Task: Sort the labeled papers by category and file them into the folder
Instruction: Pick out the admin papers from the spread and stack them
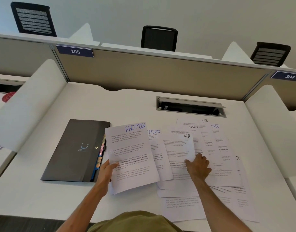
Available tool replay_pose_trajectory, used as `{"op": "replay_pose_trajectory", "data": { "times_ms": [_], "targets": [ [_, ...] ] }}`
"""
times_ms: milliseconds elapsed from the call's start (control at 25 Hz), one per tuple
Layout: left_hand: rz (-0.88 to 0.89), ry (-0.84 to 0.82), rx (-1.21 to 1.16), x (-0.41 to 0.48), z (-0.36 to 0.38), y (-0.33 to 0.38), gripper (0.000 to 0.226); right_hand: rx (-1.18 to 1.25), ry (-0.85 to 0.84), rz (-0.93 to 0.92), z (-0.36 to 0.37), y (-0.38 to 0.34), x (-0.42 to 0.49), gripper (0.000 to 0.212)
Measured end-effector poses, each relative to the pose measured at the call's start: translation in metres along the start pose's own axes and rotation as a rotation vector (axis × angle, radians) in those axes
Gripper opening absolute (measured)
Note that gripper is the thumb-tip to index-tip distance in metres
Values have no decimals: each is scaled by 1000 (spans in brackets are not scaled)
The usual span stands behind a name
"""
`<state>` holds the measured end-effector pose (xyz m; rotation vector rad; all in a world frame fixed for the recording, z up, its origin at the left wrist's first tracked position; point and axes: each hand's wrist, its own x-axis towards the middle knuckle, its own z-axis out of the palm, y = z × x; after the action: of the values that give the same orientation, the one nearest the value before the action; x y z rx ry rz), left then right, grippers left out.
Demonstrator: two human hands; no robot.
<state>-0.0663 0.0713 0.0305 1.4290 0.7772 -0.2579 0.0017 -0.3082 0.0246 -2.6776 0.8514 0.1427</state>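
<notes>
A black folder (75, 151) with coloured index tabs lies shut on the white desk at the left. My left hand (106, 169) grips the left edge of a sheet headed ADMIN (132, 158), held just right of the folder. A loose spread of papers (219, 148) headed HR and SPORTS covers the desk's right half. My right hand (198, 165) pinches an HR sheet (179, 148) at its right edge and curls that edge upward. A SPORTS sheet (154, 143) lies partly under the ADMIN sheet.
A cable hatch (190, 106) stands open in the desk behind the papers. Beige partition panels with number plates 305 (75, 51) and 304 close the back. White side dividers (28, 104) flank the desk. Black chairs show beyond the partition.
</notes>
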Motion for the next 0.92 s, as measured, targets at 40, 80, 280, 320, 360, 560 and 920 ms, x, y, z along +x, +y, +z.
{"op": "replay_pose_trajectory", "data": {
  "times_ms": [40, 80, 280, 320, 360, 560, 920],
  "targets": [
    [1, 2, -4, 0, 0, 0, 28, 33, 30, 0, -1, 0, 1, 48],
    [0, 1, -5, 0, -1, 1, 28, 69, 66, 0, -2, -1, 2, 39],
    [-2, -8, -7, 1, 1, 0, 29, 144, 293, 9, -19, 4, 13, 6],
    [-1, -11, -12, 1, 2, 0, 29, 158, 336, 20, -23, 7, 16, 6],
    [1, -13, -16, 1, 4, 1, 29, 194, 380, 34, -28, 10, 19, 8],
    [14, -31, -52, 0, 11, 6, 31, 434, 519, 167, -56, 12, 34, 19],
    [70, -81, -144, -2, 6, 15, 32, 770, 12, 282, -25, 0, 24, 25]
  ]
}}
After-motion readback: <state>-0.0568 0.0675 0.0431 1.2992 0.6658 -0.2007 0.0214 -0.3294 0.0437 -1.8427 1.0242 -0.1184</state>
